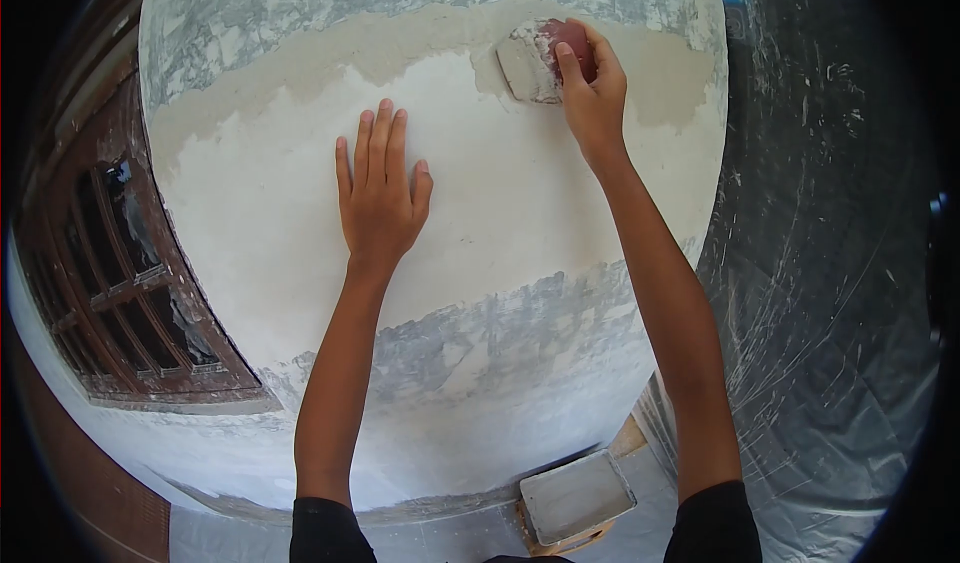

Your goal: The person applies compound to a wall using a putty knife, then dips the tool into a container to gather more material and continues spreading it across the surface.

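My right hand (600, 88) grips a plaster scraper by its reddish-brown handle (571, 51), high on the wall. The scraper's blade (526, 68) is caked with pale plaster and lies against a band of damp beige plaster (420, 38). My left hand (378, 178) rests flat on the whiter, smoother part of the wall (480, 183), fingers stretched upward and slightly apart, holding nothing. Grey, patchy wall surface (500, 328) shows above and below the plastered area.
At the wall's foot a tray of grey plaster (578, 498) stands on a wooden support. To the left is a brown wooden window frame (150, 283) with dark panes. A dark, paint-splashed plastic sheet (810, 213) hangs at the right.
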### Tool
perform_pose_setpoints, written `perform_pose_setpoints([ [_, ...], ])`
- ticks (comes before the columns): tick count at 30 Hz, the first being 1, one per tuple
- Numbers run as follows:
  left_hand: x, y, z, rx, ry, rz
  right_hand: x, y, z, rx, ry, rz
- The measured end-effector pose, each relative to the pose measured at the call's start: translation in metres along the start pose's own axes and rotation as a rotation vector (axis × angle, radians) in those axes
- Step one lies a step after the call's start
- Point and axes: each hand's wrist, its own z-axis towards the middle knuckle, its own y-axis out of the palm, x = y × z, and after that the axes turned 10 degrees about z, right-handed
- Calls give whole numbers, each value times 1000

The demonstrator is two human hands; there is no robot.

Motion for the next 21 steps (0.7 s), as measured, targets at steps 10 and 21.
perform_pose_setpoints([
  [10,9,-1,-10,-49,-6,45,-7,9,2,-62,35,-11],
  [21,20,1,-24,-62,-11,69,-18,17,2,-17,58,-77],
])
